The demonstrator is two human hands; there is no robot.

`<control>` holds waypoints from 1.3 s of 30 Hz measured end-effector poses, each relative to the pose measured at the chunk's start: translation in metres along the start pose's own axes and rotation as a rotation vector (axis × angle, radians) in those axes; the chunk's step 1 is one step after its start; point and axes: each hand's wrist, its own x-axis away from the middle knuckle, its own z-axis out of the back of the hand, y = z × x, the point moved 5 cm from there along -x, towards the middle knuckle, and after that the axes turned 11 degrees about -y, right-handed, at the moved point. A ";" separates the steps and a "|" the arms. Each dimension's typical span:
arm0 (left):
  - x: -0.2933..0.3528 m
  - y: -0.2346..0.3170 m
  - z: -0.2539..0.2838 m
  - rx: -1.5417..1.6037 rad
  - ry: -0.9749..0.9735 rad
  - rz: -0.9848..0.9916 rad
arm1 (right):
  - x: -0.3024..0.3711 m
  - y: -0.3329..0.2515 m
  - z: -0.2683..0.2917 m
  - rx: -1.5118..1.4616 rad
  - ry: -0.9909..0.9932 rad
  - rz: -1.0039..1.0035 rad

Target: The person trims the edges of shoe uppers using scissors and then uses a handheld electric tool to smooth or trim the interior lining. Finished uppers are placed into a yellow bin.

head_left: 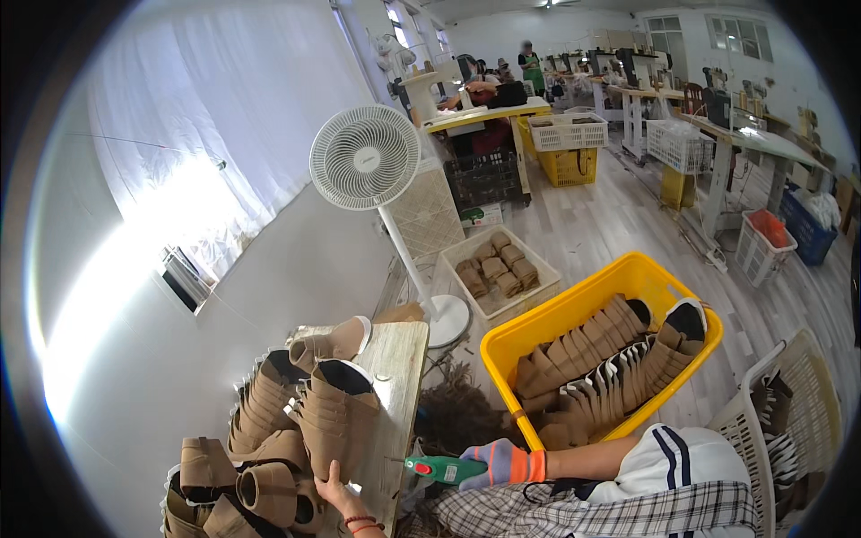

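Observation:
My left hand (335, 493), bare with red bracelets at the wrist, is closed on the lower end of a nested stack of brown shoe uppers (339, 414); some of its fingers are hidden. In a grey and orange glove, my right hand (493, 464) grips a green hand-held power tool (446, 469) with a red button. The tool's thin tip points left toward the stack, apart from it. More brown uppers (269, 489) lie loosely beside my left hand, and another nested row (260, 408) leans behind them on the wooden table (399, 359).
A yellow crate (619, 273) with rows of brown uppers stands right of the table. Behind it is a pale bin (491, 309) of folded brown pieces. A white fan (366, 160) rises beyond the table. At right sits a beige basket (812, 381); people work at sewing tables farther back.

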 end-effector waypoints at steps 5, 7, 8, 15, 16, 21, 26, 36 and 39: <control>0.007 -0.001 -0.013 0.109 -0.012 -0.017 | 0.005 0.006 0.004 -0.003 0.013 -0.057; 0.015 0.001 -0.010 0.090 0.005 -0.039 | 0.002 0.011 0.003 0.005 0.027 -0.036; 0.020 0.005 -0.008 0.078 0.015 -0.052 | 0.002 0.011 0.002 -0.030 -0.002 -0.081; 0.109 0.086 -0.003 -0.005 -0.021 -0.177 | 0.000 -0.012 0.004 0.020 0.111 0.096; 0.126 0.101 -0.005 0.044 -0.008 -0.201 | -0.002 -0.015 0.007 0.101 0.165 0.178; 0.190 0.126 -0.004 -1.590 0.172 -0.464 | -0.006 -0.027 -0.006 -0.034 0.145 0.201; 0.184 0.146 -0.012 0.274 0.059 -0.326 | 0.001 -0.063 -0.033 0.037 0.089 0.289; 0.192 0.145 -0.027 0.097 0.114 -0.322 | 0.012 -0.078 -0.034 -0.070 0.017 0.280; 0.197 0.148 -0.034 -0.120 0.151 -0.352 | 0.007 -0.072 -0.034 -0.116 0.014 0.276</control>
